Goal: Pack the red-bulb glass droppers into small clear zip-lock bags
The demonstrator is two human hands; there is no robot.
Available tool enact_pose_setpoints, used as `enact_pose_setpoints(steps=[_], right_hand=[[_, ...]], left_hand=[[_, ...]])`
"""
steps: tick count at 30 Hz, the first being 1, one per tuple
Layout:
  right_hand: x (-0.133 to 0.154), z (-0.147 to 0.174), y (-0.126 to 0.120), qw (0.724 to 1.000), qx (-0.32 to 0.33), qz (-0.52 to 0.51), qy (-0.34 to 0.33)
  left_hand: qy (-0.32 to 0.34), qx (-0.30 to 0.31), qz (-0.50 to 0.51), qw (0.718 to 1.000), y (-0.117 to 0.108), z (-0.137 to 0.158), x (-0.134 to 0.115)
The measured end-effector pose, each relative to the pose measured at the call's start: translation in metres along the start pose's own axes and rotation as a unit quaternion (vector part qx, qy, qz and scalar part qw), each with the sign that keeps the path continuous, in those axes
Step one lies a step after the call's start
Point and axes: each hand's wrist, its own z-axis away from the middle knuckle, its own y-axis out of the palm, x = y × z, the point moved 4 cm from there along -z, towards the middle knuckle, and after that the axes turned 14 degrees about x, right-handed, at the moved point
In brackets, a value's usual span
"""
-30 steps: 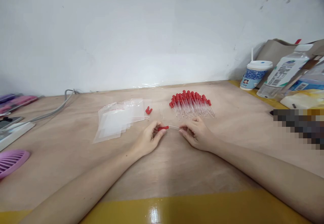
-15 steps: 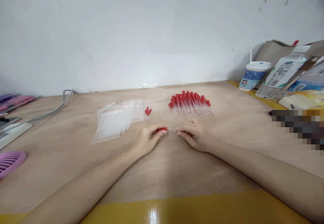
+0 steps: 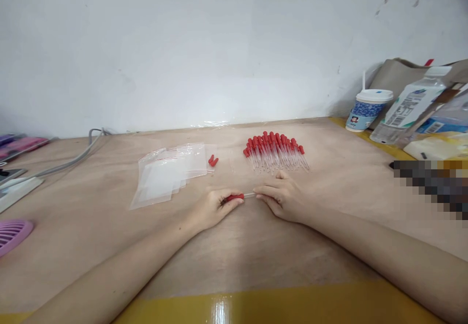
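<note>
My left hand [image 3: 218,208] is closed on a red rubber dropper bulb [image 3: 235,197]. A thin clear glass tube [image 3: 249,195] runs from the bulb's end to my right hand [image 3: 280,197], whose thumb and fingers pinch it. Tube and bulb lie in line, just above the table. Behind my right hand is a fan-shaped pile of droppers [image 3: 274,148] with red bulbs and clear tubes. Two or so loose red bulbs [image 3: 213,160] rest beside several overlapping clear zip bags [image 3: 164,175]. One or more faint clear tubes [image 3: 231,162] lie between the loose bulbs and the pile.
At the right stand a lidded paper cup [image 3: 369,110] and a plastic bottle [image 3: 409,104], with bags behind. On the left are a grey cable [image 3: 76,158], a purple slotted object [image 3: 16,236] and pink packets [image 3: 25,147]. A white wall [image 3: 219,46] closes off the back.
My left hand and the bulb have come slightly nearer to me, and the bulb sits closer to my right fingers. Less of the glass tube shows between the hands.
</note>
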Motion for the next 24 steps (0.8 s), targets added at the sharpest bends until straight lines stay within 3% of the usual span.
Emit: enact_pose_setpoints(steps=[7,18,24], right_hand=[[-0.009,0.000,-0.001,0.994,0.028,-0.086,0.066],[0.000,-0.001,-0.001,0.996,-0.019,-0.086,0.022],[0.004,-0.002,0.000,0.997,-0.007,-0.079,0.017]], left_hand=[[-0.048,-0.027,0.108,0.993,-0.001,-0.001,0.010],[-0.065,-0.035,0.136,0.988,0.000,0.000,0.011],[-0.060,-0.021,0.134,0.989,-0.001,0.000,0.009]])
